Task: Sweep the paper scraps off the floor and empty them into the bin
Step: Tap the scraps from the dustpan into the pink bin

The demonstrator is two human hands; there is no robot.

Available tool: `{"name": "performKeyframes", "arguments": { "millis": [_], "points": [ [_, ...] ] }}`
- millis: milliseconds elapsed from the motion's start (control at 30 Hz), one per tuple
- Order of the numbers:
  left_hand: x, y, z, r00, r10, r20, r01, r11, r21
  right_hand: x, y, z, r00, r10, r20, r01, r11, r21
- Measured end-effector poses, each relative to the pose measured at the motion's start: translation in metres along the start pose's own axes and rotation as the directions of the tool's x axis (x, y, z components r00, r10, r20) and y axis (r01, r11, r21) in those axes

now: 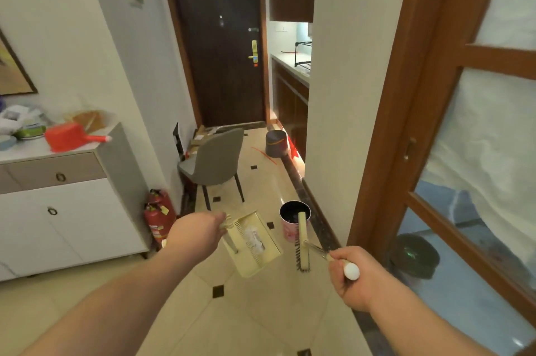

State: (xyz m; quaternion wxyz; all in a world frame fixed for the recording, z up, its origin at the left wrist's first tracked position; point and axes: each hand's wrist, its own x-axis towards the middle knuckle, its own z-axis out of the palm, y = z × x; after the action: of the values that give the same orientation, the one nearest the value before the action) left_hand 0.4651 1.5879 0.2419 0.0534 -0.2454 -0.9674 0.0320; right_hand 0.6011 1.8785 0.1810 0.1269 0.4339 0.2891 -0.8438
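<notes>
**Both hands loaded: dustpan L, brush R, bin just ahead**

L hand (195, 232): fingers wrapped round the dustpan handle, seen from the back of the hand so the fingertips themselves are hidden. Dustpan (255, 242) pale yellow, held off the floor, tilted, open mouth pointing down-right in view. Paper scraps (254, 238) lie inside the pan, white/crumpled, approx mid-tray; exact count can't tell.

R hand (352, 276): fingers closed round the brush handle, white rounded handle end poking out past the fist. Brush (303, 244) cream head w/ dark bristles on its left side, head extends fwd from the hand, its far tip overlapping the bin rim in view; touching or not, can't tell.

Bin (291, 223): small pink cylinder, dark inside, standing upright on the floor (261, 312) just beside the dark threshold strip along the wall, to the right of the pan. Pan and bin near, not touching.

Surroundings: beige tiles w/ small dark diamond insets. Grey chair (216, 160) further down the hall, its back to the camera. Red fire extinguishers (158, 215) in the corner by a white cabinet (66, 210); a red dustpan (68, 136) lies on the cabinet's tabletop among clutter. Dark door (220, 42) at hall end. Second grey bin (277, 143) near the door. Wood-framed glass door (441, 129) at right
</notes>
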Motion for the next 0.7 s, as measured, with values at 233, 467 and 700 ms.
{"name": "performKeyframes", "arguments": {
  "millis": [233,467,700],
  "points": [
    [0.149,0.006,0.028,0.982,0.191,0.004,-0.191,0.978,0.083,0.071,-0.085,0.026,0.996,-0.051,-0.073,0.049,0.998,-0.025],
    [0.295,0.049,0.059,0.935,0.337,0.110,-0.354,0.904,0.241,0.161,-0.193,0.056,0.997,-0.036,-0.067,0.036,0.999,0.002],
    [0.437,0.092,0.079,0.843,0.458,0.284,-0.535,0.771,0.346,0.234,-0.306,0.078,0.999,-0.018,-0.031,0.020,0.999,0.041]
  ]
}}
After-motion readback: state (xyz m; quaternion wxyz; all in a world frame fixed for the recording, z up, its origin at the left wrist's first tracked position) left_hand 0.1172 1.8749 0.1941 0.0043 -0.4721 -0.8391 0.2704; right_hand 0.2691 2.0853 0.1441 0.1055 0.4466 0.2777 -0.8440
